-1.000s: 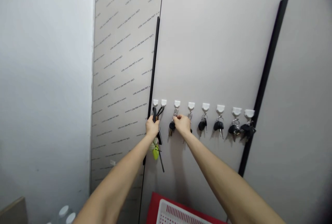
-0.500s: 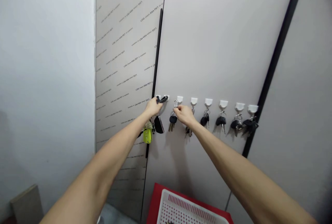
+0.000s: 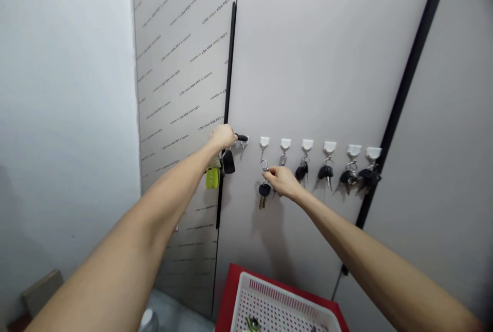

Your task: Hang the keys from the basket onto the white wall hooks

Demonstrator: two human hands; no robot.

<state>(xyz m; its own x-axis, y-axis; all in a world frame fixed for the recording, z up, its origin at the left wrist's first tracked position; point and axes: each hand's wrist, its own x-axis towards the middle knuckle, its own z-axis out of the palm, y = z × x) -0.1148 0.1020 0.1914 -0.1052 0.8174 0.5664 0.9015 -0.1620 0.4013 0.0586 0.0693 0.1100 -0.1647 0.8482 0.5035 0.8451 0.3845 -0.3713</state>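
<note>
A row of white hooks (image 3: 307, 144) runs across a grey cabinet door, most with dark keys hanging from them. My left hand (image 3: 222, 137) is closed around a key bunch with a black strap (image 3: 241, 138), a black fob (image 3: 228, 162) and a yellow-green tag (image 3: 211, 178), held up at the leftmost hooks. My right hand (image 3: 283, 180) pinches the ring of a black-headed key bunch (image 3: 264, 189) that hangs on a chain from the third hook (image 3: 264, 141).
More key bunches (image 3: 325, 172) hang on the hooks to the right, up to a black vertical door strip (image 3: 400, 101). A film-covered panel (image 3: 181, 80) and a white wall are at left. Below stands a white perforated basket (image 3: 269, 306) on a red surface.
My left hand has lifted the strap bunch up to the leftmost hooks. My right hand has dropped lower, and the black-headed keys now hang lower on their chain.
</note>
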